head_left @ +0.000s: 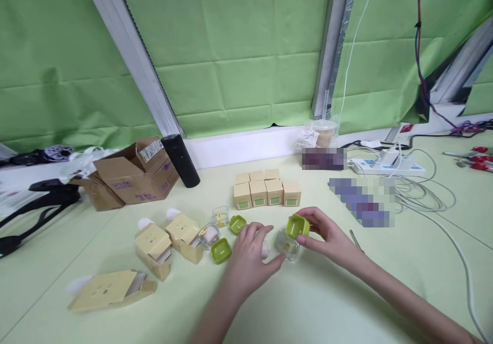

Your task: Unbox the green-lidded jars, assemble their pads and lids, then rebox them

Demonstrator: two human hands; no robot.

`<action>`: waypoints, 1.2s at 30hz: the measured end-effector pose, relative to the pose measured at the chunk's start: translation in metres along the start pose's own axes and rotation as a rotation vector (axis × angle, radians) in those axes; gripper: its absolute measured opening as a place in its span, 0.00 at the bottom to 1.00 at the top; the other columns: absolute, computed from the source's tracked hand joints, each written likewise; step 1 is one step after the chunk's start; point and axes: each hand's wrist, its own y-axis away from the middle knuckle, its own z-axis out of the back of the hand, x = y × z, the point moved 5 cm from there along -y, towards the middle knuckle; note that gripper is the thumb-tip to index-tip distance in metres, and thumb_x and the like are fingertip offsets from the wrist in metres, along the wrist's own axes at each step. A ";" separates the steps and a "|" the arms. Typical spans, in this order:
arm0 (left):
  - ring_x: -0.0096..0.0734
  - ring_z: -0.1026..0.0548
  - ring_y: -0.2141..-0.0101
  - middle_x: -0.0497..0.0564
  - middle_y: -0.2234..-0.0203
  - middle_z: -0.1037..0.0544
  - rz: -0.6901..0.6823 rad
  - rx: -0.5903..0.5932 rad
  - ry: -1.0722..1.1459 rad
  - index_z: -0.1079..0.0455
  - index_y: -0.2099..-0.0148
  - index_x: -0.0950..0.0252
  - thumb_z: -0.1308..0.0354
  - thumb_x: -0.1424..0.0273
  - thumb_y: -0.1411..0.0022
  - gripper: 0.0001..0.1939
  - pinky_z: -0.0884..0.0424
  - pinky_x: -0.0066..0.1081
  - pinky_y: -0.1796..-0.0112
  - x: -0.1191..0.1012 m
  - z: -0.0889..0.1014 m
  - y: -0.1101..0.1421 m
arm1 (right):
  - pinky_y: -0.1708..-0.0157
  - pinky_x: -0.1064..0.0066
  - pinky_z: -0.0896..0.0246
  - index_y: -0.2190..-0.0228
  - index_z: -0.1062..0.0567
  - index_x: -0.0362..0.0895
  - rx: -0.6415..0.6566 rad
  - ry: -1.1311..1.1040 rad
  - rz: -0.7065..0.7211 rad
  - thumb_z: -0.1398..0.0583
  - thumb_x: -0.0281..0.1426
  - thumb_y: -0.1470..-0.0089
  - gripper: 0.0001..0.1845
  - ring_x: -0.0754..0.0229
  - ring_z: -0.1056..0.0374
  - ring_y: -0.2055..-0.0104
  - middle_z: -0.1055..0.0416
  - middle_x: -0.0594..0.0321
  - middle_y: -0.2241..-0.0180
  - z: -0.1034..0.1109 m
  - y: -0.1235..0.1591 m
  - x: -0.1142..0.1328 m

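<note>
Between the thumb and fingers of my right hand (pixel 325 233) is a small green square lid (pixel 298 226), tilted with its hollow side showing. Just below it, a clear plastic case (pixel 288 246) rests on the table, near my left thumb. My left hand (pixel 250 254) is curled around a white rounded piece (pixel 265 249), mostly hidden by the fingers; its thumb and index finger are spread. To the left lie two more green lids (pixel 221 251), a clear case with a pale rounded piece inside (pixel 209 234), and another clear case (pixel 221 216).
Small closed boxes (pixel 259 194) stand in rows behind my hands. Opened yellowish cartons (pixel 115 290) lie at left. Farther back are a cardboard box (pixel 134 174) and a black cylinder (pixel 180 160). A power strip (pixel 389 167) and white cables (pixel 431 192) occupy the right.
</note>
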 end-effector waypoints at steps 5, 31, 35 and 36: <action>0.45 0.35 0.53 0.53 0.60 0.29 -0.034 0.145 -0.148 0.30 0.58 0.63 0.42 0.76 0.49 0.14 0.36 0.44 0.53 0.013 0.011 0.004 | 0.52 0.58 0.35 0.58 0.35 0.49 -0.031 -0.007 -0.004 0.38 0.41 0.49 0.19 0.54 0.33 0.54 0.32 0.58 0.57 0.006 0.000 -0.002; 0.39 0.29 0.57 0.55 0.57 0.29 0.144 0.125 0.724 0.43 0.47 0.64 0.36 0.75 0.55 0.32 0.33 0.34 0.59 0.001 -0.039 -0.007 | 0.44 0.57 0.44 0.47 0.38 0.53 0.311 0.356 0.160 0.41 0.28 0.48 0.27 0.52 0.41 0.43 0.38 0.59 0.46 -0.022 0.012 0.003; 0.41 0.30 0.55 0.54 0.56 0.29 0.125 0.103 0.659 0.40 0.49 0.63 0.34 0.74 0.57 0.32 0.34 0.35 0.57 0.002 -0.034 0.003 | 0.42 0.53 0.46 0.40 0.51 0.54 0.345 0.313 0.084 0.40 0.30 0.47 0.38 0.50 0.44 0.40 0.40 0.56 0.43 -0.028 0.020 -0.010; 0.43 0.31 0.54 0.55 0.55 0.29 0.159 0.091 0.619 0.40 0.49 0.62 0.33 0.73 0.58 0.33 0.34 0.37 0.57 0.005 -0.031 0.010 | 0.43 0.53 0.45 0.40 0.53 0.55 0.352 0.307 0.079 0.39 0.32 0.47 0.39 0.49 0.44 0.40 0.41 0.56 0.42 -0.028 0.022 -0.013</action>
